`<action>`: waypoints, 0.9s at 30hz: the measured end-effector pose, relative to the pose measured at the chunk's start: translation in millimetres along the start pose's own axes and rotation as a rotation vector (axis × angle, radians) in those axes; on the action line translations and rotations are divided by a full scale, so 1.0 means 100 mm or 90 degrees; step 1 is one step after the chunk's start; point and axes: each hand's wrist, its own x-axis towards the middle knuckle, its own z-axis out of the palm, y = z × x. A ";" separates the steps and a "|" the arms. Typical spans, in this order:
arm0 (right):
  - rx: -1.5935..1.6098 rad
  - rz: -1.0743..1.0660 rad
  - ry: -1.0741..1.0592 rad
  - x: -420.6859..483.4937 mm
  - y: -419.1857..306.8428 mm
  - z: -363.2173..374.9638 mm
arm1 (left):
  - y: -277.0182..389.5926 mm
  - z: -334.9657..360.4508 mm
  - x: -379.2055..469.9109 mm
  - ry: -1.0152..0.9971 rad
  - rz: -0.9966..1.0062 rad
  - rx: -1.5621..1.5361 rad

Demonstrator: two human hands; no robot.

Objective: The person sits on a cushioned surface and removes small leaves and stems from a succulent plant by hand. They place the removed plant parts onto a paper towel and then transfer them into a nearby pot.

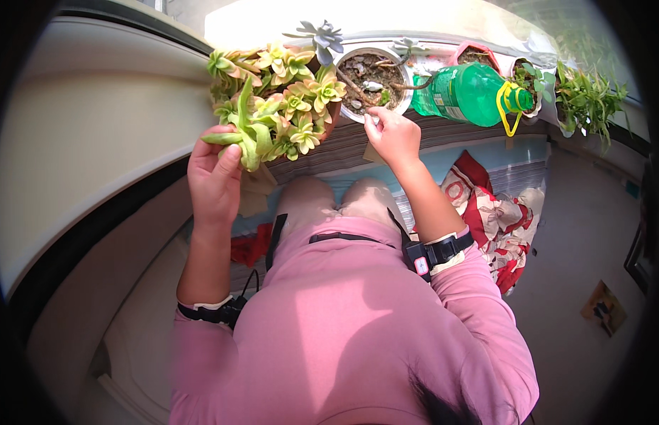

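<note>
My left hand (215,178) pinches a green fleshy succulent cutting (247,130) with long thick leaves. The cutting is held in front of a dense potted succulent (303,103) with yellow-green, pink-edged rosettes. My right hand (397,135) is at the near rim of a round white pot (348,113), its thumb and index finger brought together. Whether something small sits between those fingertips cannot be made out. Inside the pot are soil (366,71), pale pebbles and bare woody stems, with a small green sprout (384,97) just beyond my right fingertips.
A green plastic bottle (475,95) with a yellow handle lies on its side right of the white pot. Beyond it stand a pink pot (474,53) and a leafy plant (590,103). Red and cream fabric (483,223) lies to the right of my legs.
</note>
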 end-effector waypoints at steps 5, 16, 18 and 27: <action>0.061 -0.053 0.039 0.24 0.01 -0.33 | 0.00 -0.01 -0.01 0.000 -0.007 -0.030; -0.051 -0.104 -0.125 0.54 0.05 0.07 | 0.02 0.01 -0.05 0.019 -0.007 -0.032; -0.051 -0.098 -0.110 0.51 0.06 0.12 | 0.02 0.00 -0.05 0.021 -0.005 -0.030; -0.047 -0.068 -0.082 0.44 0.13 0.22 | 0.01 -0.01 -0.04 0.029 -0.014 -0.013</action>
